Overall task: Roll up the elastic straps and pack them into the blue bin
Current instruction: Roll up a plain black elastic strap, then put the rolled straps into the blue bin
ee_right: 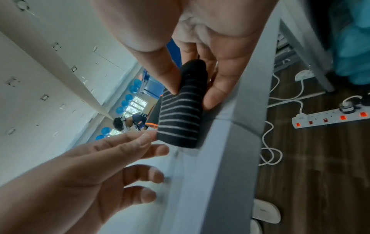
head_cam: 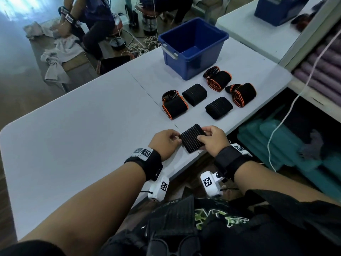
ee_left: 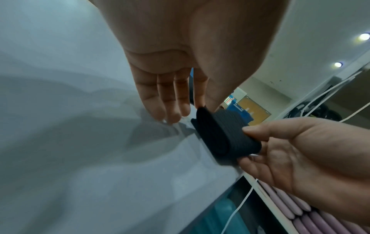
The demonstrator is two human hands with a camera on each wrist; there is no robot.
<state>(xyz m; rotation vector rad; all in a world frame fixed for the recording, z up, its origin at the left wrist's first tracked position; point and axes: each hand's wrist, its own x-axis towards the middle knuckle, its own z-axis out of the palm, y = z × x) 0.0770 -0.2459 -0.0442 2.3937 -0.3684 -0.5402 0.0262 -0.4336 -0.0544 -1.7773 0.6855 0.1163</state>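
Here, in the head view, both hands work a black ribbed strap [head_cam: 191, 138] at the table [head_cam: 92, 126] edge, well short of the blue bin [head_cam: 193, 47]; the roll looks nearly closed, binning next. The left wrist view shows the left hand [ee_left: 170, 63] pinching one end with thumb and forefinger. In the right wrist view the right hand [ee_right: 200, 47] pinches the other. No writing is legible.

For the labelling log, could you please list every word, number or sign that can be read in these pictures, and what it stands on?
No readable words or numbers.
Wrist camera tags: square black-and-white code patterns, no letters.
Shirt print: green and white graphic, too distorted to read.
Power strip: red switches only, no legible marking.
Blue bin and strap bear no label.
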